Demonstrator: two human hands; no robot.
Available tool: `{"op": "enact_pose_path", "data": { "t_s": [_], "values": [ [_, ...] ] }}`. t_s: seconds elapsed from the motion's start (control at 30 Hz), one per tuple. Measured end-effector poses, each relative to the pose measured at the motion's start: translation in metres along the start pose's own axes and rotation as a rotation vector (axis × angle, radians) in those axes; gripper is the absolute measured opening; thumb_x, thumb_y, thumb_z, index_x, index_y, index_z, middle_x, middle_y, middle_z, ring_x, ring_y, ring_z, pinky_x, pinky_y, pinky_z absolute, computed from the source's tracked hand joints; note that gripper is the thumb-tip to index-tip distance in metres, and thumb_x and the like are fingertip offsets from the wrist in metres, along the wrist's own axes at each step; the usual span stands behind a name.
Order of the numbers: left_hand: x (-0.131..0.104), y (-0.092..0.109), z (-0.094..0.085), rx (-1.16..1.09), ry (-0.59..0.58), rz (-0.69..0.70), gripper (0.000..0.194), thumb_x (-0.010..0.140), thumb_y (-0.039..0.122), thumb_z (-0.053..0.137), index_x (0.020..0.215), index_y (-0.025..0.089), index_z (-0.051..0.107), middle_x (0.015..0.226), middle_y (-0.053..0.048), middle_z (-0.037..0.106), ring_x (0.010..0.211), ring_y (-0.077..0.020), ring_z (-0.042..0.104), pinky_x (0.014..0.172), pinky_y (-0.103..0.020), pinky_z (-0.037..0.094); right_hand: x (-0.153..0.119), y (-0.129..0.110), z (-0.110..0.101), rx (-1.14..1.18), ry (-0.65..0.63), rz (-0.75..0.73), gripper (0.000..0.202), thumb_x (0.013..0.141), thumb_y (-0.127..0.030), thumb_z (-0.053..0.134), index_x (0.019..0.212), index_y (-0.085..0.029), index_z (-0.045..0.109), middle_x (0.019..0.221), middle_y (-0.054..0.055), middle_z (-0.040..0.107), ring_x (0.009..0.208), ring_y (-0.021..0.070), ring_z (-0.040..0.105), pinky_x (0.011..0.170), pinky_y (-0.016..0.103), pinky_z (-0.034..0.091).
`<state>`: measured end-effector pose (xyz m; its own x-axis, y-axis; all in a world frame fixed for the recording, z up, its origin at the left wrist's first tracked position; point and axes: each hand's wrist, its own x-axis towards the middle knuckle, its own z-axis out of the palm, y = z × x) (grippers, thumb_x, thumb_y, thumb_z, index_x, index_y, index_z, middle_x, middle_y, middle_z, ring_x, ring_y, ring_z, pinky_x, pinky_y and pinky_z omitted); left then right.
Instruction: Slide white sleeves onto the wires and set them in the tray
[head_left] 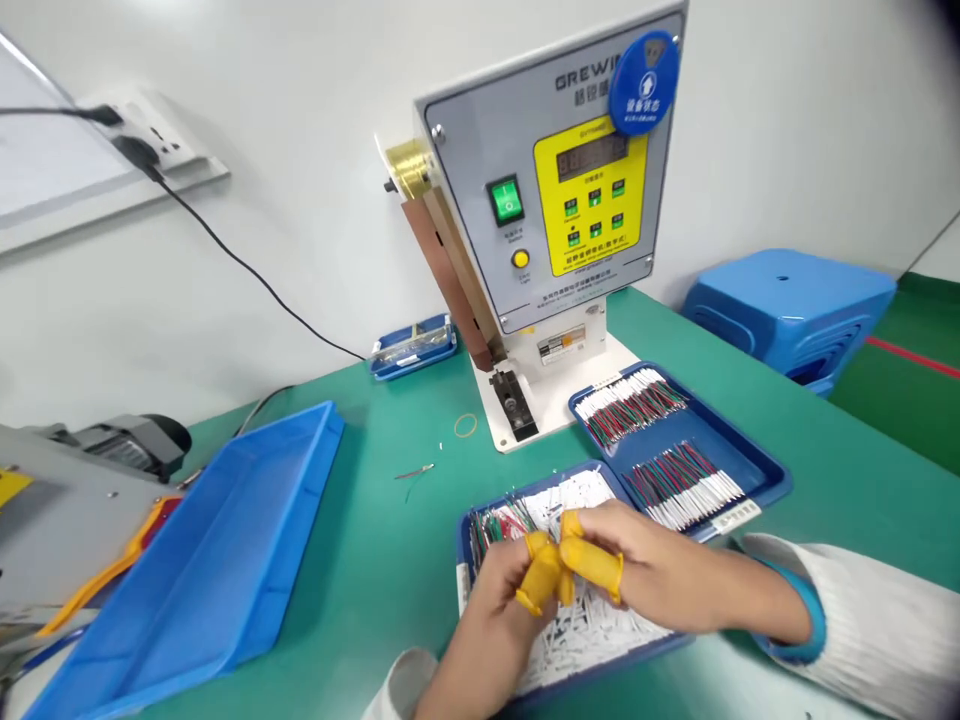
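Note:
My left hand (504,610) and my right hand (660,570) meet above a blue tray of small white pieces (592,640). Yellow covers sit on their thumbs and fingertips. Both hands are pinched closed, tips touching; whatever lies between them is too small to name. Red and green wires (491,527) lie in the same tray, at its upper left. Beyond my right hand, a second blue tray (709,440) holds two rows of wires with white ends.
A grey machine (472,250) with a yellow panel stands behind the trays. At left is a large blue bin (217,560). A small blue tray (414,347), a loose wire (415,473) and a rubber band (465,426) lie on the green table (360,550). Blue stools (787,300) stand at right.

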<state>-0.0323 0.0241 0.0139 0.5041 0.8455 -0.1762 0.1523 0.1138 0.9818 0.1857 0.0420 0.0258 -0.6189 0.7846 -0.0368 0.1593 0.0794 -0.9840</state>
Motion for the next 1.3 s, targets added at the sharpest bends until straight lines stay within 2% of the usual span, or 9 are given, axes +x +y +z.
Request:
{"op": "enact_pose_path", "data": {
  "t_s": [0.1, 0.33, 0.47, 0.57, 0.73, 0.83, 0.93, 1.17, 1.3],
  "values": [
    [-0.006, 0.004, 0.005, 0.039, -0.079, 0.035, 0.051, 0.1, 0.059, 0.052, 0.074, 0.014, 0.057, 0.059, 0.003, 0.041, 0.057, -0.0084, 0.034, 0.058, -0.024, 0.029, -0.003, -0.003, 0.007, -0.09, 0.045, -0.082, 0.032, 0.105, -0.033, 0.045, 0.076, -0.02, 0.048, 0.064, -0.004, 0.046, 0.058, 0.0109, 0.043, 0.054, 0.024, 0.035],
    [-0.013, 0.0, 0.008, 0.082, -0.056, -0.001, 0.061, 0.099, 0.068, 0.045, 0.069, 0.015, 0.053, 0.069, -0.001, 0.049, 0.065, -0.0104, 0.044, 0.065, -0.024, 0.035, -0.008, 0.01, 0.009, -0.238, 0.115, -0.204, 0.039, 0.104, -0.036, 0.036, 0.067, -0.023, 0.033, 0.063, -0.002, 0.044, 0.061, 0.0142, 0.042, 0.06, 0.029, 0.035],
    [-0.015, -0.006, 0.018, 0.128, 0.084, 0.108, 0.06, 0.098, 0.07, 0.045, 0.072, 0.017, 0.054, 0.073, -0.003, 0.051, 0.068, -0.0127, 0.043, 0.065, -0.026, 0.035, -0.013, 0.011, 0.01, -0.254, 0.176, -0.232, 0.046, 0.106, -0.042, 0.029, 0.065, -0.022, 0.028, 0.06, -0.002, 0.036, 0.059, 0.0143, 0.038, 0.062, 0.032, 0.033],
    [-0.017, -0.012, 0.022, 0.188, 0.18, 0.11, 0.058, 0.099, 0.07, 0.042, 0.084, 0.018, 0.061, 0.087, -0.007, 0.058, 0.078, -0.0159, 0.048, 0.071, -0.028, 0.039, -0.011, 0.011, 0.003, -0.144, 0.227, -0.232, 0.053, 0.108, -0.046, 0.032, 0.061, -0.021, 0.032, 0.055, -0.003, 0.035, 0.054, 0.0125, 0.035, 0.057, 0.031, 0.028],
    [-0.018, -0.014, 0.017, 0.181, 0.109, 0.162, 0.063, 0.099, 0.072, 0.034, 0.071, 0.018, 0.052, 0.071, -0.006, 0.054, 0.072, -0.0166, 0.046, 0.072, -0.03, 0.04, 0.001, 0.018, -0.018, 0.329, 0.546, -0.251, 0.048, 0.108, -0.044, 0.039, 0.065, -0.023, 0.037, 0.057, -0.005, 0.032, 0.047, 0.011, 0.028, 0.045, 0.027, 0.021],
    [-0.017, -0.012, 0.016, 0.108, 0.093, 0.117, 0.06, 0.099, 0.071, 0.039, 0.074, 0.018, 0.053, 0.076, -0.006, 0.056, 0.073, -0.0154, 0.048, 0.07, -0.027, 0.04, 0.001, 0.02, -0.014, 0.195, 0.284, -0.231, 0.044, 0.104, -0.053, 0.046, 0.074, -0.022, 0.044, 0.065, -0.004, 0.04, 0.054, 0.0117, 0.034, 0.05, 0.027, 0.028],
    [-0.014, -0.01, 0.018, 0.093, -0.073, 0.132, 0.06, 0.102, 0.066, 0.039, 0.07, 0.017, 0.052, 0.071, -0.003, 0.055, 0.071, -0.0126, 0.049, 0.07, -0.025, 0.039, -0.004, 0.015, 0.002, 0.035, 0.015, -0.22, 0.042, 0.1, -0.056, 0.052, 0.077, -0.021, 0.046, 0.066, -0.002, 0.045, 0.061, 0.0132, 0.039, 0.055, 0.027, 0.033],
    [-0.009, 0.004, 0.02, 0.107, -0.289, 0.186, 0.056, 0.104, 0.057, 0.039, 0.065, 0.017, 0.037, 0.06, 0.002, 0.037, 0.058, -0.0096, 0.034, 0.059, -0.027, 0.028, -0.008, 0.007, 0.009, -0.071, -0.086, -0.264, 0.041, 0.105, -0.04, 0.043, 0.069, -0.023, 0.035, 0.058, -0.005, 0.038, 0.054, 0.0116, 0.034, 0.054, 0.028, 0.031],
    [-0.007, 0.011, 0.017, 0.089, -0.294, 0.172, 0.055, 0.105, 0.054, 0.037, 0.064, 0.018, 0.032, 0.058, 0.003, 0.03, 0.056, -0.0094, 0.029, 0.057, -0.028, 0.025, -0.011, 0.015, 0.003, -0.096, -0.029, -0.291, 0.049, 0.107, -0.044, 0.036, 0.063, -0.022, 0.037, 0.057, -0.003, 0.04, 0.054, 0.0118, 0.039, 0.056, 0.029, 0.032]
  ]
}}
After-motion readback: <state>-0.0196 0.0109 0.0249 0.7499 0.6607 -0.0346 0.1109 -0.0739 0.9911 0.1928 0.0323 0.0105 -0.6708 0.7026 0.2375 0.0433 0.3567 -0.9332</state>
